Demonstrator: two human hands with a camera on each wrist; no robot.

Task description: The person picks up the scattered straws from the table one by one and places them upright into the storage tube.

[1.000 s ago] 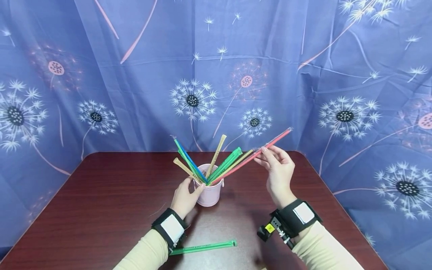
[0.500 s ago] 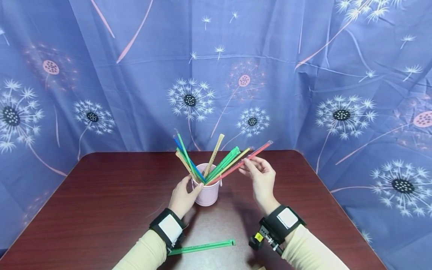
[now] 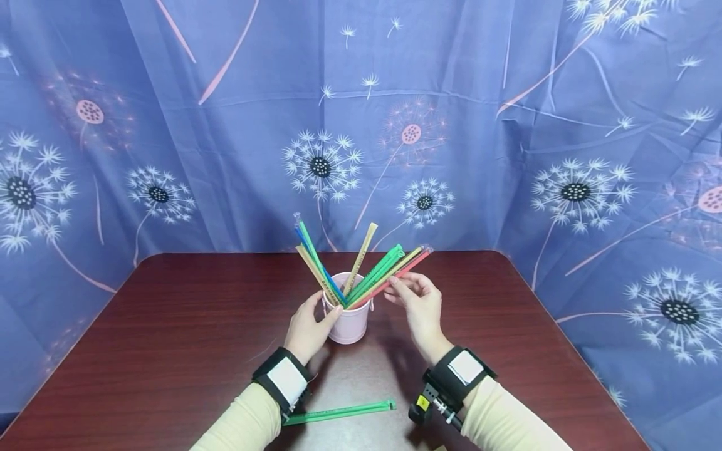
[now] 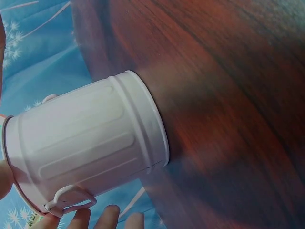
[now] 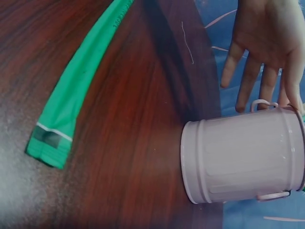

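A small pale pink metal bucket (image 3: 348,326) stands upright on the table, holding several wrapped straws that fan out above its rim. My left hand (image 3: 307,330) holds the bucket's rim at its left side, the thumb at the near rim and the fingers by the small handle (image 4: 71,200). With fingertips and thumb, my right hand (image 3: 420,307) pinches a red straw (image 3: 407,265) in a clear wrapper. That straw leans to the right, its lower end inside the bucket. Green wrapped straws (image 3: 375,275), yellowish-tan ones (image 3: 361,257) and a blue one (image 3: 324,268) stand beside it; their lower ends are hidden.
A green wrapped straw (image 3: 344,412) lies on the dark red wooden table (image 3: 186,326) in front of the bucket, partly behind the left wrist strap. A tan scrap (image 3: 441,448) shows at the bottom edge. Behind the table hangs a blue dandelion-patterned curtain (image 3: 242,156).
My right hand has moved left and downward with the red straw, whose top now sits lower and closer to the other straws. The left hand keeps its place at the bucket.
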